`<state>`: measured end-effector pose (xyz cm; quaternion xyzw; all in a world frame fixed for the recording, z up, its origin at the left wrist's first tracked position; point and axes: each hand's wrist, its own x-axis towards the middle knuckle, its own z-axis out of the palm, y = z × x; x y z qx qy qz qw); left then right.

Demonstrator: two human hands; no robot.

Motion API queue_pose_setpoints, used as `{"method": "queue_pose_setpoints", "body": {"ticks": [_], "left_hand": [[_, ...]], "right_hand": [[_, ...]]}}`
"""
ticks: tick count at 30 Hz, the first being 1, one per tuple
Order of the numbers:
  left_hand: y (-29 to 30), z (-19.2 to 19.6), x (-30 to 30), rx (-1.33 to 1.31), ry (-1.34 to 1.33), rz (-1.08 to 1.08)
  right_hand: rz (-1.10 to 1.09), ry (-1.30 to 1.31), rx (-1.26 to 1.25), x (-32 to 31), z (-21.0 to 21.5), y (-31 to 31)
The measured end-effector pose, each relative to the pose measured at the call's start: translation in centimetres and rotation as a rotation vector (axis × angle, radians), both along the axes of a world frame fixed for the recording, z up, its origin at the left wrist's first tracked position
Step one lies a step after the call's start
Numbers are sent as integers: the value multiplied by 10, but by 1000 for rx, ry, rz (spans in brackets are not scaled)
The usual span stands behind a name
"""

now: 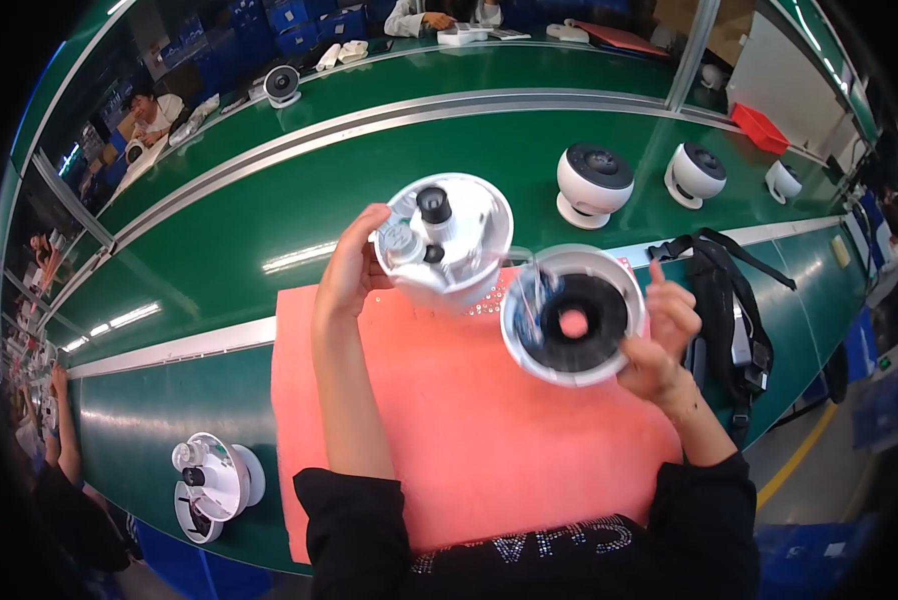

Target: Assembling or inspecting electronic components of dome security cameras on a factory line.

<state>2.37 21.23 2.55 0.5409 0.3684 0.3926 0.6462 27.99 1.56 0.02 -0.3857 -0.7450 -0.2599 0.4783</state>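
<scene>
Above a pink foam mat (pixel 529 450), my left hand (pixel 354 262) grips a white round housing half (pixel 469 225) by its left side. Its inside faces up, with a black cylindrical part and clear plastic pieces. My right hand (pixel 661 335) holds the other part, a white ring-shaped housing (pixel 609 268) with a black cone and a round hole in its middle. Mat colour shows through that hole. Wires (pixel 531 300) run along its left inner side, and thin leads appear to bridge the two halves. Both parts are slightly blurred.
Three assembled white-and-black round devices (pixel 595 180) stand on the green bench at the far right. A black strap bag (pixel 724 300) lies right of the mat. An opened device (pixel 214 480) sits at the left. Small metal bits (pixel 489 300) dot the mat's far edge. A red tray (pixel 759 128) is beyond.
</scene>
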Motion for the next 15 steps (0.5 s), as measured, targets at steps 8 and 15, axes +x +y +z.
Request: {"method": "queue_pose_setpoints", "body": {"ticks": [8,15], "left_hand": [[-39,-12,55,319,399,-1485],[-75,3,43,609,663,-763]], "right_hand": [[648,663,-1154,-49,43,-56],[851,847,-1459,-21,22,-32]]}}
